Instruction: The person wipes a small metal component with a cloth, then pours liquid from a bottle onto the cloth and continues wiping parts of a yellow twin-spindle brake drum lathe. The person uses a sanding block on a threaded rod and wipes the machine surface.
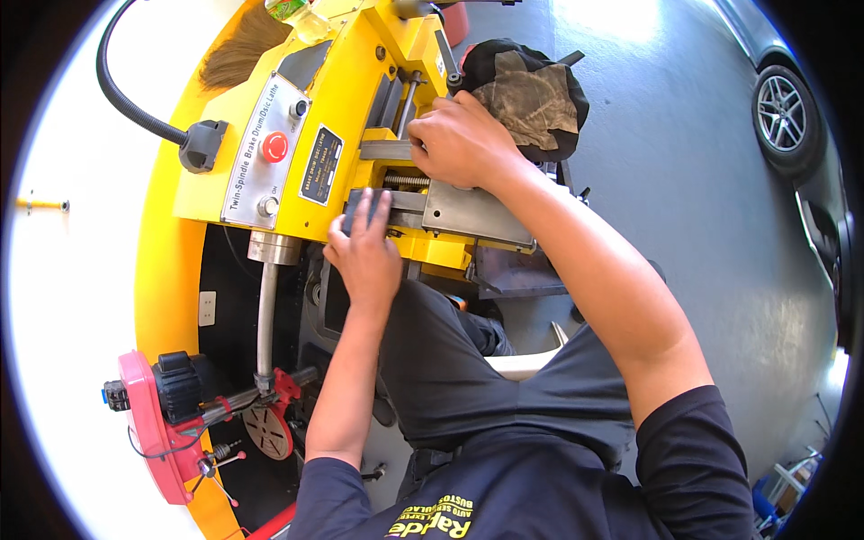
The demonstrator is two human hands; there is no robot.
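A yellow brake lathe stands in front of me, with a grey metal slide on its near side. My left hand lies over a small dark block at the left end of the slide's steel rail, fingers over its top. My right hand reaches across to the far side of the slide. Its fingers are curled down beside a flat steel bar, and what they grip is hidden. Between the hands a threaded screw shows in the gap.
The control panel carries a red stop button. A black and camouflage cloth item rests beyond my right hand. Brush bristles and a bottle lie on top. A red drill press stands lower left; a parked car is far right.
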